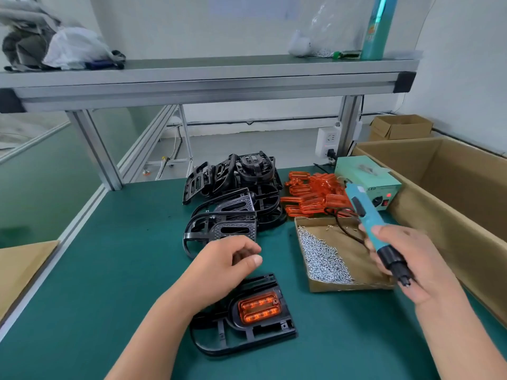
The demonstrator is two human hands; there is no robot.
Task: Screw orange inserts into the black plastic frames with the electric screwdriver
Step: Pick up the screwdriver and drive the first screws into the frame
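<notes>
A black plastic frame (263, 331) lies flat on the green mat near me, with an orange insert (259, 309) seated in its oval opening. My left hand (227, 263) hovers just above the frame's far edge, fingers loosely curled, holding nothing that I can see. My right hand (411, 259) grips the blue electric screwdriver (367, 215) near its black nose, bit pointing down toward me, above the cardboard tray of screws (326, 259). More black frames (233, 204) are piled at the back centre, with loose orange inserts (312, 196) heaped to their right.
A pale green power supply box (370, 182) with a lit red switch stands behind the screw tray. A large open cardboard box (452, 193) fills the right side. An aluminium shelf frame (93, 149) crosses overhead. A cardboard sheet (22, 270) lies at the left.
</notes>
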